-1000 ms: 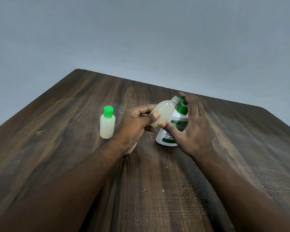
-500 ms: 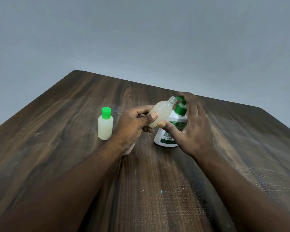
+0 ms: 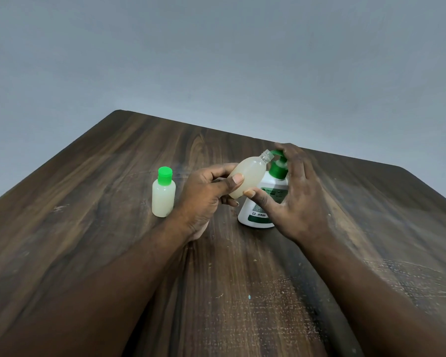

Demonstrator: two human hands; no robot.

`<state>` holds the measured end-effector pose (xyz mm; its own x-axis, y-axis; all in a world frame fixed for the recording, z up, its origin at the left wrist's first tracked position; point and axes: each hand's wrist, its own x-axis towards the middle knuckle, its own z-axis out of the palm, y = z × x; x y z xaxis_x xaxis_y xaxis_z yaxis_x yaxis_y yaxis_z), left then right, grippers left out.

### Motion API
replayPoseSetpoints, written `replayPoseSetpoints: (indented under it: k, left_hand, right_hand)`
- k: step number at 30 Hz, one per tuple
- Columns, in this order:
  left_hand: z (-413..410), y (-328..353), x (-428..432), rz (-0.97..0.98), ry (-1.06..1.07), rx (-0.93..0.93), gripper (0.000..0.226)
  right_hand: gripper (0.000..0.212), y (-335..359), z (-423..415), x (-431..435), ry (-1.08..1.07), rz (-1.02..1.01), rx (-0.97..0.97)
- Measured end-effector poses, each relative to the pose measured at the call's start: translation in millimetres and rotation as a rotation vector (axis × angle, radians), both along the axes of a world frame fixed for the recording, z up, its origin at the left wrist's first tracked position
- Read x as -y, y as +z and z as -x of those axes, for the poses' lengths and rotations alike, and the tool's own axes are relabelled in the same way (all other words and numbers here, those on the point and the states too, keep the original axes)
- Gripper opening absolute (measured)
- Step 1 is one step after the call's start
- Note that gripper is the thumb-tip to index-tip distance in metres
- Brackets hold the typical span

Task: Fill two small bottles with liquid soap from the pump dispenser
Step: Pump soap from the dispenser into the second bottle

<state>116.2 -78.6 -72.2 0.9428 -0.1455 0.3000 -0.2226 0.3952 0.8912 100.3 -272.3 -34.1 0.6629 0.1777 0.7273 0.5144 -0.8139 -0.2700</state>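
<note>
left hand (image 3: 206, 199): curled round the uncapped small bottle (image 3: 247, 176), thumb across its front and fingers behind, holding it clear of the tabletop (image 3: 88, 228).
uncapped small bottle: tilted, with its threaded neck pointing up and to the right and its mouth just beside the green pump head (image 3: 277, 153). Pale cloudy liquid fills most of its body.
right hand (image 3: 296, 199): fingers stretched out and laid over the pump head from the right, not clenched round anything. The thumb tip touches the lower end of the tilted bottle.
pump dispenser (image 3: 258, 212): white body with a green label and green collar, upright on the tabletop. It stands nearer the far edge than the near edge, partly hidden by the tilted bottle and the right hand.
capped small bottle (image 3: 163, 199): upright on the tabletop just beside the left wrist; whether they touch cannot be told. Its green cap (image 3: 164, 175) is on and pale liquid reaches the shoulder.
tabletop: dark wood grain, scuffed and pale-flecked toward the near right, with a rounded far left corner.
wall (image 3: 216, 60): plain grey, beyond the far edge.
</note>
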Motion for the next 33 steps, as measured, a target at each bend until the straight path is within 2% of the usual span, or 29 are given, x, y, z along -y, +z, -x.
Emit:
replayPoseSetpoints:
  k: [5,10,17,23,33]
  left_hand:
    - [-0.9,-0.4,0.5,-0.012,0.006,0.005,0.044]
    - [-1.7,-2.7,0.1,-0.034,0.009,0.008,0.033]
    - [-1.4,-1.6,0.0,-0.033,0.015,0.013,0.029]
    - [-1.2,-2.5,-0.6,-0.048,0.013,0.012,0.035]
    - [0.0,-3.0,0.8,-0.029,-0.001,0.012,0.029]
  right_hand:
    - [0.1,-8.3,2.1,-3.7,0.004,-0.046,0.028]
    - [0.101,-6.4,-0.2,-2.0,0.014,-0.024,0.013]
    - [0.103,-7.7,3.0,-1.9,-0.007,-0.038,0.024]
    - [0.102,-5.4,1.9,-1.9,0.0,-0.012,0.008]
    - [0.102,-10.9,1.2,-4.2,0.003,-0.049,0.031]
